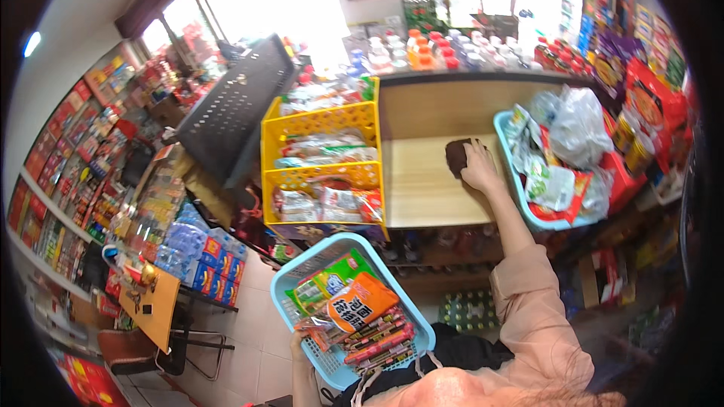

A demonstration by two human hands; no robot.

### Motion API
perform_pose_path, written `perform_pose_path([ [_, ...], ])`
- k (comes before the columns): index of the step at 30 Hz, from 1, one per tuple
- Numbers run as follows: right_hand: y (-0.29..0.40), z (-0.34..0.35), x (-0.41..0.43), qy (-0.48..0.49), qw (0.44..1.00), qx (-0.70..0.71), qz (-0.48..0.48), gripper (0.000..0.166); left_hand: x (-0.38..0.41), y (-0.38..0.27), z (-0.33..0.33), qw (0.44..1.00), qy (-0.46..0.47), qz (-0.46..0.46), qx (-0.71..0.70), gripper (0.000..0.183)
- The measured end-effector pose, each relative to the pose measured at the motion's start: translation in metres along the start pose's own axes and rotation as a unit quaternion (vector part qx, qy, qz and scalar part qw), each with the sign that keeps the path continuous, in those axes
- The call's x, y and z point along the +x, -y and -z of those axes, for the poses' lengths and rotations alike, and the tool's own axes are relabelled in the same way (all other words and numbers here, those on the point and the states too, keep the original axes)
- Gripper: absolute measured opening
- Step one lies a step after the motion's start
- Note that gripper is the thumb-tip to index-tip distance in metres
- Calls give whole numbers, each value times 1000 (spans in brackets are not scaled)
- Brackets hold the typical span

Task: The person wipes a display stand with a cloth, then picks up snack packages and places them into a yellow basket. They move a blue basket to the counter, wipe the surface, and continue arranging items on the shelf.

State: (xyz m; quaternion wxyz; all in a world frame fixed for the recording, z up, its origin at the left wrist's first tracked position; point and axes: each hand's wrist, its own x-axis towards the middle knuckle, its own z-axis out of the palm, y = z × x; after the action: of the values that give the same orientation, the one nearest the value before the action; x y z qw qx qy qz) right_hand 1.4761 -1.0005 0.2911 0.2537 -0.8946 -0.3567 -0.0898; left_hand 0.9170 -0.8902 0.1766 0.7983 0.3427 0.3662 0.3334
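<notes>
My right hand (481, 165) presses a dark brown cloth (457, 158) flat on the light wooden shelf top (424, 192), fingers spread over its right edge. At my body, my left hand (300, 346) grips the left rim of a light blue plastic basket (427, 332); part of that hand is hidden behind the rim. In this basket lie a green snack packet (331, 281), an orange packet (362, 301) with writing, and several thin red and dark wrapped snack sticks (384, 342).
Left of the wooden surface stands a yellow tiered rack (322, 167) of packaged snacks. A second blue basket (512, 181) with packets and plastic bags borders it on the right. Bottles (421, 53) line the back ledge. Boxed goods (212, 271) stand by a table (153, 305) at left.
</notes>
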Motion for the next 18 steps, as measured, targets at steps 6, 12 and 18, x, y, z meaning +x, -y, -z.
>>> perform_pose_path([
  [6, 7, -44, 42, 24, 999, -43, 6, 63, -1, -6, -16, 999, 13, -7, 34, 39],
  [12, 60, -19, -62, 69, 941, 142, 300, 45, 10, 15, 29, 995, 95, 13, 15, 38],
  [18, 53, 51, -130, 344, 841, 366, 203, 52, 10, 15, 25, 998, 64, 18, 16, 40],
])
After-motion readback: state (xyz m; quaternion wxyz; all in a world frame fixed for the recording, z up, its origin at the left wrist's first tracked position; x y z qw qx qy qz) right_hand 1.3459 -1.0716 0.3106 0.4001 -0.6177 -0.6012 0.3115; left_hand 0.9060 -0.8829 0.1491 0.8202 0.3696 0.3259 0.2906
